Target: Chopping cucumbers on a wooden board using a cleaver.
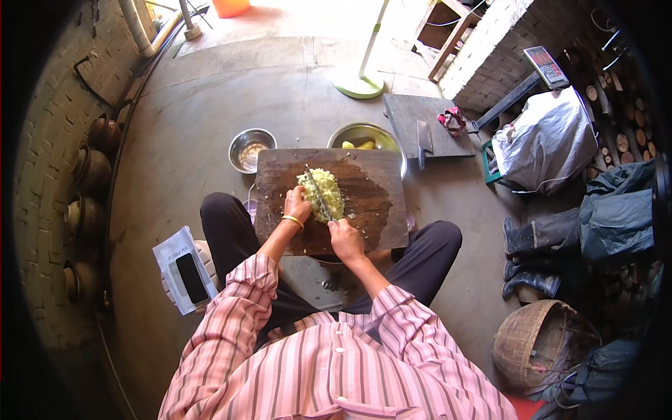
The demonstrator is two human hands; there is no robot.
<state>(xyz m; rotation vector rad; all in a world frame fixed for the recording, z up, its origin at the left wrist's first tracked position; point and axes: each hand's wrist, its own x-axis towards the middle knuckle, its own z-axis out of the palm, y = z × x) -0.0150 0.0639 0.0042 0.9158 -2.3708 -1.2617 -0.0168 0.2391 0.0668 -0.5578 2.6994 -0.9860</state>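
A dark wooden chopping board (367,231) lies across in front of me between my knees. A heap of finely chopped pale green vegetable (326,186) sits near its middle. My right hand (346,240) grips the handle end of a kitchen knife (318,193), whose blade stands edge-down in the heap, pointing away and slightly left. My left hand (297,203), with a yellow bangle at the wrist, is at the left edge of the heap, close to the blade; its fingers are bent, and whether they hold any pieces is unclear.
Beyond the board stand a small steel bowl (252,151) and a larger metal basin (386,134) with yellowish vegetables (362,145). A cleaver (424,139) and a crumpled cloth (452,121) rest on a dark slab (415,113). A smartphone (192,278) lies on papers at left; a wicker basket (517,336) is at right.
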